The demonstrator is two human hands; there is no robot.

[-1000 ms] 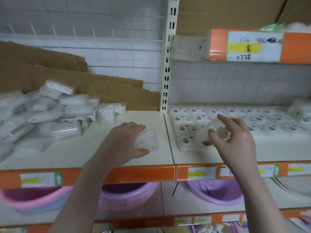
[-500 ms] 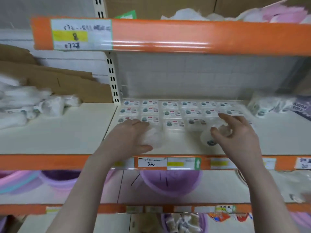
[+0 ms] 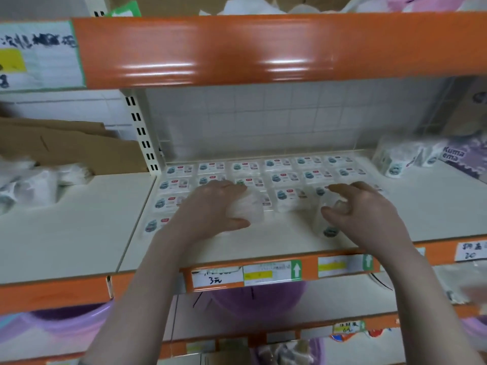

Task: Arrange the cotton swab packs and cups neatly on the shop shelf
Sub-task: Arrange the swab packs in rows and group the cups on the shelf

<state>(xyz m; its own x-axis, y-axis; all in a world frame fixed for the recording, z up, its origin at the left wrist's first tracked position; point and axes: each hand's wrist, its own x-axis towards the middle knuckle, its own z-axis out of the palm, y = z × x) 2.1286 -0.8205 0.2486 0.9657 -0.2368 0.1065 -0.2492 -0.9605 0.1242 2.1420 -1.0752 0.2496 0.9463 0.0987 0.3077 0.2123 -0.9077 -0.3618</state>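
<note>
Both hands are over the cream shelf [image 3: 263, 241], right bay, in front of the laid-out rows of cotton swab packs [image 3: 287, 175].

Left hand [image 3: 210, 206]: palm down, fingers and thumb curled round a clear swab pack [image 3: 247, 209], gripping it at the front edge of the rows, near the middle. The pack sits on or just above the shelf (blur, cannot tell which).

Right hand [image 3: 366, 206]: fingers and thumb curled round a clear cup [image 3: 329, 219] with a small teal label low on its side. The cup is in front of the rows, right of the left-hand pack, the two apart. Whether its base touches the shelf is unclear.

The rows lie flat, labels up, about three deep against the grid back panel. A fourth partial row shows at front left, with one pack [image 3: 155, 225] beside the left forearm.

Elsewhere:
- loose white packs [image 3: 31, 185] piled in the left bay, cardboard [image 3: 66, 146] behind them
- wrapped cups [image 3: 398, 159] at the far right of the shelf, next to a purple package [image 3: 463, 159]
- orange shelf edge above [image 3: 237, 46]
- price tags [image 3: 271, 272] on the front rail
- purple basins [image 3: 253, 299] on the shelf below
</note>
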